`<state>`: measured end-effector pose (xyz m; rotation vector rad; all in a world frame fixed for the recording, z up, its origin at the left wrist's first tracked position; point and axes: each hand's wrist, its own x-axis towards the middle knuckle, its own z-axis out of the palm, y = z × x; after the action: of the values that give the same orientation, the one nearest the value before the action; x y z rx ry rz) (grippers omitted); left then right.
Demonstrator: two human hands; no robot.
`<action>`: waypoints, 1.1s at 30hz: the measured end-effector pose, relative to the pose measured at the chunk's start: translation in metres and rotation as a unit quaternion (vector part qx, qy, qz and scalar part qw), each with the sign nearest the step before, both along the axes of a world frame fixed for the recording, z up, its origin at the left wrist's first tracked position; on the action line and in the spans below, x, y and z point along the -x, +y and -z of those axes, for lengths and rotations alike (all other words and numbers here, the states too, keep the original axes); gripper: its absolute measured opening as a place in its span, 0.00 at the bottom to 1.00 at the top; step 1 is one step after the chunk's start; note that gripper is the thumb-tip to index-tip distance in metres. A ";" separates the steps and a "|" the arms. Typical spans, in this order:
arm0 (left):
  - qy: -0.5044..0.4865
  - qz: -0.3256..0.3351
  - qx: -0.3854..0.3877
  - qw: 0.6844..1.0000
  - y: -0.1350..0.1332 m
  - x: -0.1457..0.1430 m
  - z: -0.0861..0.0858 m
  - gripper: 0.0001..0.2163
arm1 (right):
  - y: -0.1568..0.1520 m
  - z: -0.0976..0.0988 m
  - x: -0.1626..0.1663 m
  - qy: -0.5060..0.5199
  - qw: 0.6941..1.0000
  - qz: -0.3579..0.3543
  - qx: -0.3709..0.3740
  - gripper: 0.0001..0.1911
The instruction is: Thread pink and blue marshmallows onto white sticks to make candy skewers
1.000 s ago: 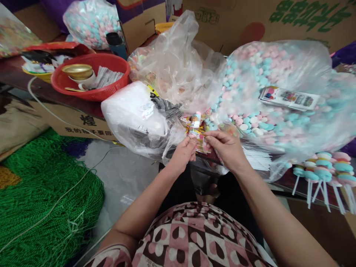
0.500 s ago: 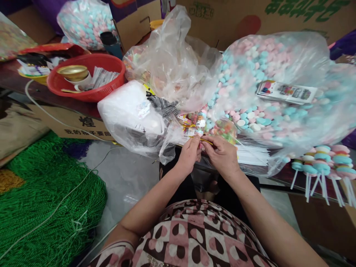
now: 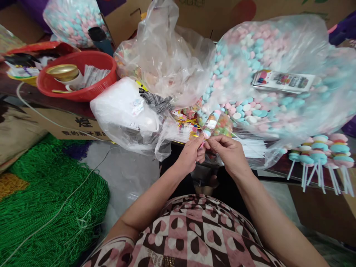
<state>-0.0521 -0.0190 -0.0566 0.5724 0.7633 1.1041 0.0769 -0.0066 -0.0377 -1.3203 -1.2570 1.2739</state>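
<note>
A wrapped marshmallow skewer in a clear printed bag leans up and to the right, its gathered lower end in my left hand. The left fingers are closed around that end. Close beside it, my right hand is closed in a pinch at the bag's neck, on a thin gold twist tie that mostly hides behind the fingertips. Just beyond my left hand lie more gold twist ties and printed bags. White sticks lie in a bundle right of my right hand.
A big clear bag of pink, blue and white marshmallows fills the right, with a stack of printed bags on it. Skewered marshmallows rest at the table's right edge. A red basket stands left; green cords heap below.
The wrapped skewer has tilted to the right and shows more clearly. The twist tie's free ends no longer stick out sideways; my right fingers have closed in on it. The view has shifted slightly.
</note>
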 end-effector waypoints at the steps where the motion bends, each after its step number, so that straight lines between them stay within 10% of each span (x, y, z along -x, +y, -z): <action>1: -0.017 0.024 0.008 1.000 0.000 0.001 0.000 0.21 | 0.000 -0.001 -0.002 0.007 1.000 -0.010 0.012 0.11; 15: -0.158 0.335 0.105 0.923 -0.018 0.005 0.006 0.20 | -0.013 0.020 -0.038 0.102 0.972 -0.184 0.100 0.15; 24: -0.098 0.121 0.123 0.980 -0.021 -0.025 -0.004 0.26 | -0.016 0.032 -0.023 0.046 0.997 0.058 -0.030 0.15; 33: 0.084 -0.054 0.001 0.995 -0.014 -0.037 0.007 0.27 | -0.015 0.020 -0.022 -0.138 0.958 0.043 -0.249 0.06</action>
<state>-0.0148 -0.0332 -0.0632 0.6343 0.9502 1.1636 0.0992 -0.0213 -0.0580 -1.1849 -1.5695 0.6578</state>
